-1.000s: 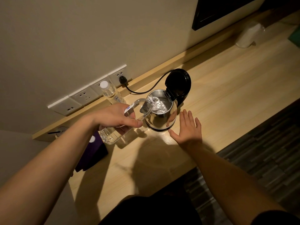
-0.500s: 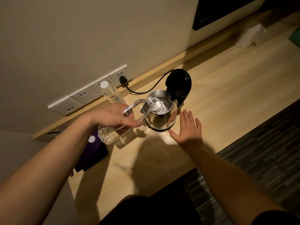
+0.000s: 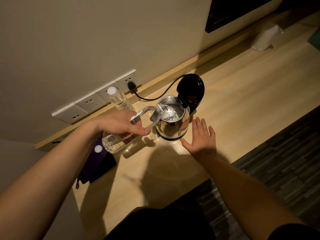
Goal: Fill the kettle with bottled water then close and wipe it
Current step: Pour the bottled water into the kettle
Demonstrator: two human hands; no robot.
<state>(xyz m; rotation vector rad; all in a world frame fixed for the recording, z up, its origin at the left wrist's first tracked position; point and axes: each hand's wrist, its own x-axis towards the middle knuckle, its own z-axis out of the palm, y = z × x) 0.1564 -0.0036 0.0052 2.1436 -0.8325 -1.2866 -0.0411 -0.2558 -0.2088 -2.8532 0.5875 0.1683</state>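
Observation:
A shiny steel kettle (image 3: 173, 128) stands on the wooden desk (image 3: 242, 94) with its black lid (image 3: 190, 89) hinged up and open. My left hand (image 3: 119, 124) is shut on a clear water bottle (image 3: 149, 116), tipped on its side with its neck over the kettle's mouth; water streams into the kettle. My right hand (image 3: 200, 137) lies flat on the desk, fingers apart, just right of the kettle's base, holding nothing.
A second, capped bottle (image 3: 117, 99) stands by the wall sockets (image 3: 93, 103); the kettle's black cord (image 3: 155, 96) is plugged in there. A purple cloth (image 3: 97, 163) with a white bottle cap (image 3: 98, 148) on it lies at the desk's left. Wrapped cups (image 3: 265, 38) stand far right.
The bottle's rear end has risen a little as water keeps pouring; less water is left in it. My right hand has stayed put.

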